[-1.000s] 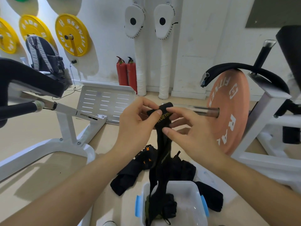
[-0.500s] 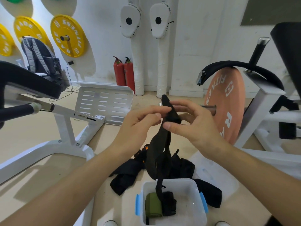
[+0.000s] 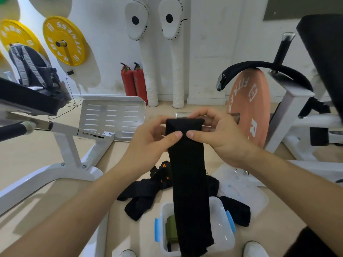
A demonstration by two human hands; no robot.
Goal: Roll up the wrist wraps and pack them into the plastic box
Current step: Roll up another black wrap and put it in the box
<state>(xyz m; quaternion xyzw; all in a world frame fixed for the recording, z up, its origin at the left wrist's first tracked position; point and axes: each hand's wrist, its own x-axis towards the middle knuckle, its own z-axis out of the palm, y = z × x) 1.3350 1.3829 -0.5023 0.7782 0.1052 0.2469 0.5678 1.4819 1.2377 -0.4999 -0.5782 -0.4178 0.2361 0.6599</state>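
Note:
A long black wrist wrap (image 3: 189,182) hangs flat and unrolled from both hands, its lower end dangling over the plastic box. My left hand (image 3: 148,141) and my right hand (image 3: 219,138) pinch its top edge, thumbs side by side on the front. The clear plastic box (image 3: 220,225) with blue clips stands on the floor below; a rolled green wrap (image 3: 170,230) lies inside, partly hidden by the hanging wrap. Several loose black wraps (image 3: 144,195) lie on the floor behind the box.
The box's clear lid (image 3: 241,186) lies on the floor to the right. A white machine frame (image 3: 70,145) stands left, a pink weight plate (image 3: 248,112) on a bar right. Two red extinguishers (image 3: 133,82) stand at the wall. My white shoe tips (image 3: 254,249) show below.
The wrap was bunched and twisted between my fingers; now it is turned flat and spread wide, hanging straight down. Both hands have dropped slightly and hold its top edge.

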